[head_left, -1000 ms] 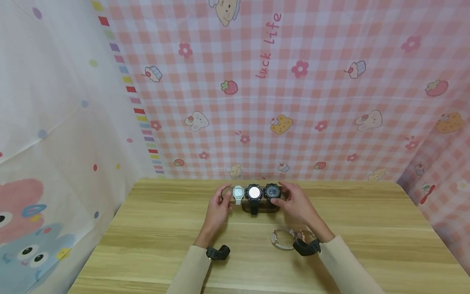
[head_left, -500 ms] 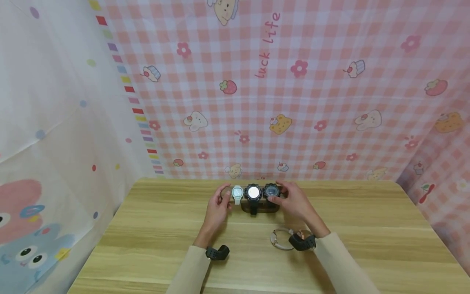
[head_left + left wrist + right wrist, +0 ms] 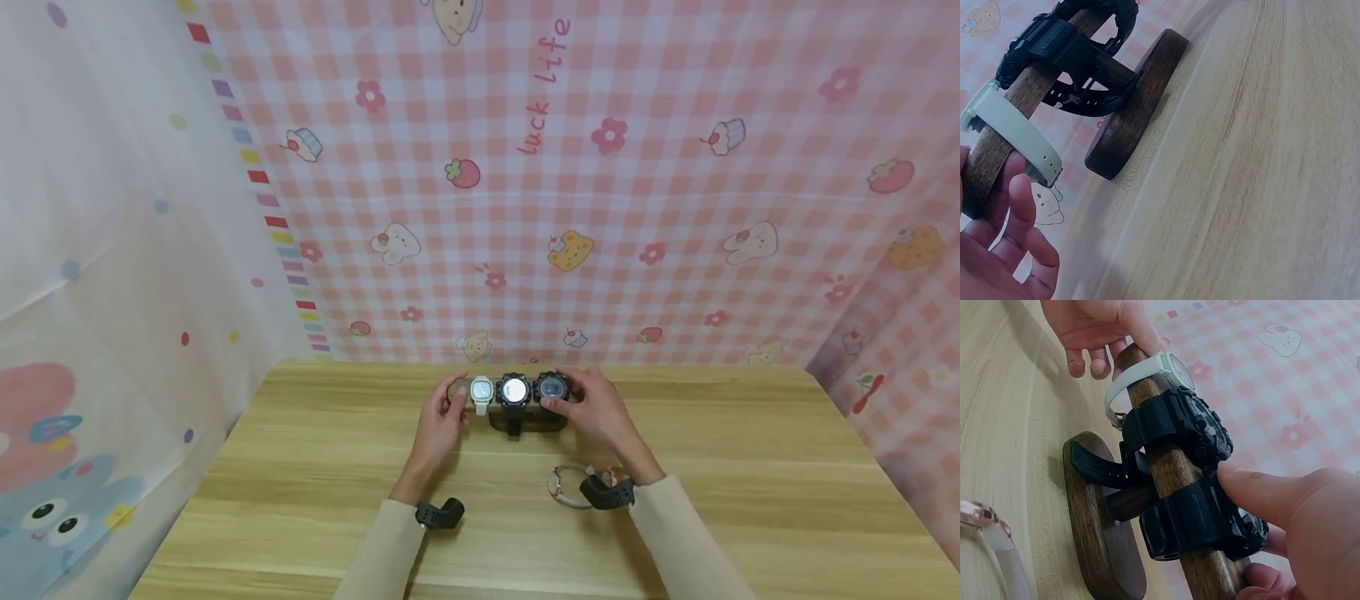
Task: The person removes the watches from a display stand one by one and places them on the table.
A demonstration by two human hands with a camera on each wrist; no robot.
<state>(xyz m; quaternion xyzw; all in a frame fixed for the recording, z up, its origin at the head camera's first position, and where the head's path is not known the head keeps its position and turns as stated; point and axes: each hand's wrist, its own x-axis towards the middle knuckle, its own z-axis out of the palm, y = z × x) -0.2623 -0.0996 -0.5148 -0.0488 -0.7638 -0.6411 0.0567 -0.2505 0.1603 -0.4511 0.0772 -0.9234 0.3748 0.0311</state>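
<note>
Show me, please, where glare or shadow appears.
Head view: the middle watch's face looks blank white, possibly glare, and a shadow lies beside the right sleeve; left wrist view: a faint shadow darkens the table near the left hand; right wrist view: a dark shadow streaks the table, upper left.

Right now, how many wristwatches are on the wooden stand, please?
3: white watch beside the left hand, middle black watch, and rightmost black watch at the right hand.

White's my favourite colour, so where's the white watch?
In the head view, the white watch sits leftmost on the wooden watch stand, between the left hand and a black watch.
</note>
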